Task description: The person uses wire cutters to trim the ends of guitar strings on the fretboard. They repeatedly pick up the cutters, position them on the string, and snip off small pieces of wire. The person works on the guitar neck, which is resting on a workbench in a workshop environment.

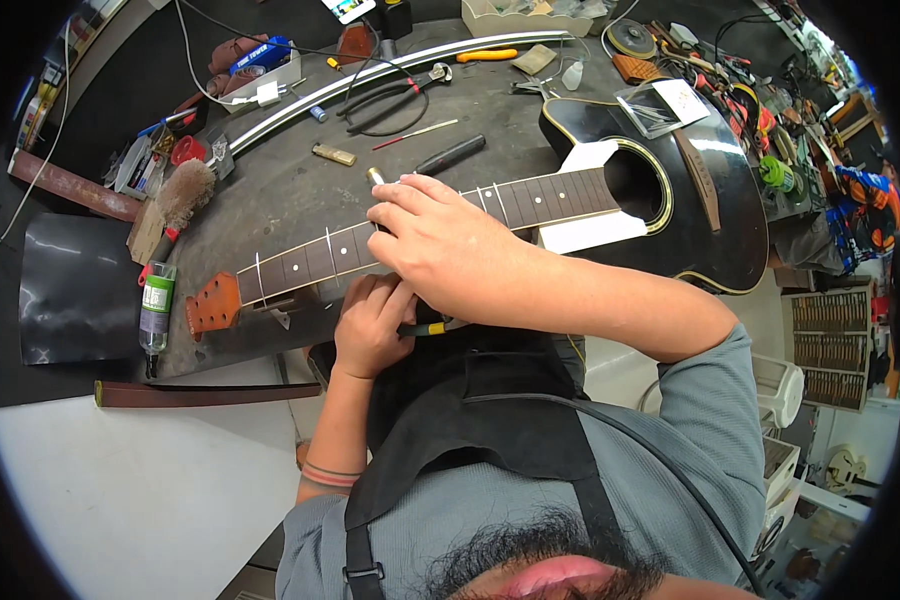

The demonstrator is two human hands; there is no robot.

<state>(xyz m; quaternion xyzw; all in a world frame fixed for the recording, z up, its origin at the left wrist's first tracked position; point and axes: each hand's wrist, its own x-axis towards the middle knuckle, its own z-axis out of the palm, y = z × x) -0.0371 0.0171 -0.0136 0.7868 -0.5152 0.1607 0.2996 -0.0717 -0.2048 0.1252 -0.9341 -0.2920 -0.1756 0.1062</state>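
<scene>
A black acoustic guitar [735, 190] lies across the bench, its dark fretboard [545, 201] running left to an orange-brown headstock [213, 305]. Thin metal fret wires [331, 250] cross the fretboard and stick out past its edges. My right hand [440, 235] lies over the middle of the neck, fingers bent and pressed together; whatever is beneath them is hidden. Just below the neck, my left hand [370, 325] is closed around a dark tool handle with a yellow band [428, 328]; the tool's other end is out of sight. White sheets [595, 232] flank the fretboard's end.
Beyond the neck lie a black handle [450, 155], a brass-coloured piece [374, 176], a wrench [438, 74] and a long curved metal strip [320, 92]. A green-labelled bottle [157, 310] and a brush [184, 192] sit left of the headstock. Tools crowd the far right.
</scene>
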